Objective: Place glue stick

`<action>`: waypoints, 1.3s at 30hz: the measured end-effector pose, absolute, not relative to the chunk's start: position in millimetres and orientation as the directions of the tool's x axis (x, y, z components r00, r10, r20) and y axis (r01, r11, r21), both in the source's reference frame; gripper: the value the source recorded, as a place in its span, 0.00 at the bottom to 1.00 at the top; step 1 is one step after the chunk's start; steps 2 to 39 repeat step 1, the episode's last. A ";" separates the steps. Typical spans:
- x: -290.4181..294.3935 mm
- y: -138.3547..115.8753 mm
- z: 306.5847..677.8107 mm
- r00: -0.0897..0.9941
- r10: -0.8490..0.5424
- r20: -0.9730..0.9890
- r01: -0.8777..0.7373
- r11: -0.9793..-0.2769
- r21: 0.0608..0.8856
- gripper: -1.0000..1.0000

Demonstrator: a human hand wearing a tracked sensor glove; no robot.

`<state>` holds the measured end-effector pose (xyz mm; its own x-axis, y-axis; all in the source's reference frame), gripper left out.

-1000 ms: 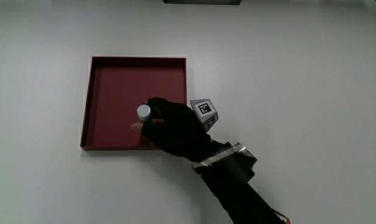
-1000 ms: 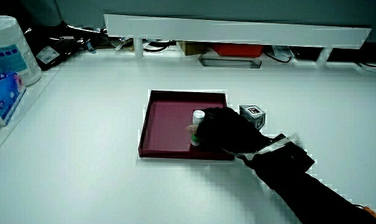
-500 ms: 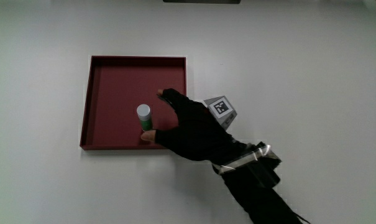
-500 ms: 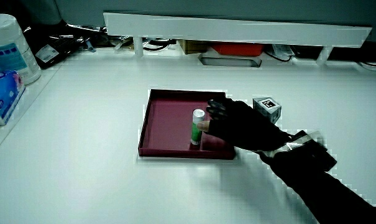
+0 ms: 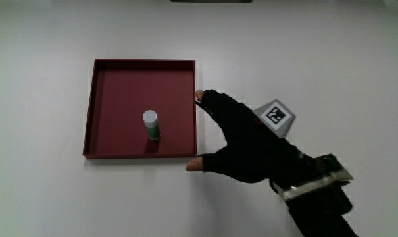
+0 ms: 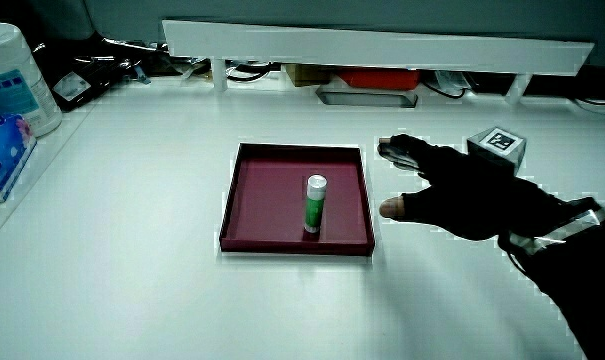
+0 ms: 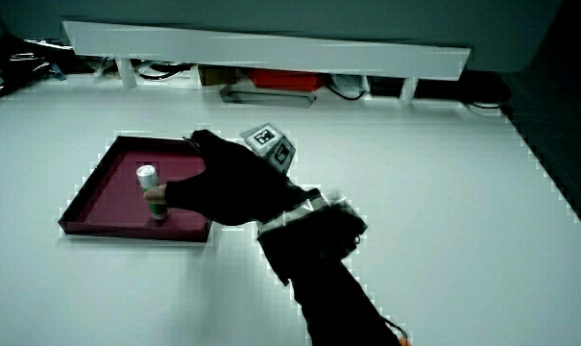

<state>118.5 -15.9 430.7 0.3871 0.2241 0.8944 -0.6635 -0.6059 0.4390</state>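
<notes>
A black glove is worn on the hand [image 5: 248, 148], with the fingertips cut away. A small cube [image 5: 276, 116] is fixed on the glove's back; it is pale grey, with a black-and-white square pattern printed on its faces. At the wrist, next to the cube, a shiny silver-grey band [image 5: 317, 185] is wrapped. The forearm [image 7: 333, 279] is covered by a black sleeve.

dark red tray [image 5: 100, 92], green white-capped glue stick [image 5: 151, 126], black-gloved hand [image 5: 248, 146]
</notes>
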 end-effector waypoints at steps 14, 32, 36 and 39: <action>121.9 -15.6 426.8 0.347 0.219 0.912 -0.683 -0.607 0.405 0.00; 121.9 -15.6 426.8 0.347 0.219 0.912 -0.683 -0.607 0.405 0.00; 121.9 -15.6 426.8 0.347 0.219 0.912 -0.683 -0.607 0.405 0.00; 121.9 -15.6 426.8 0.347 0.219 0.912 -0.683 -0.607 0.405 0.00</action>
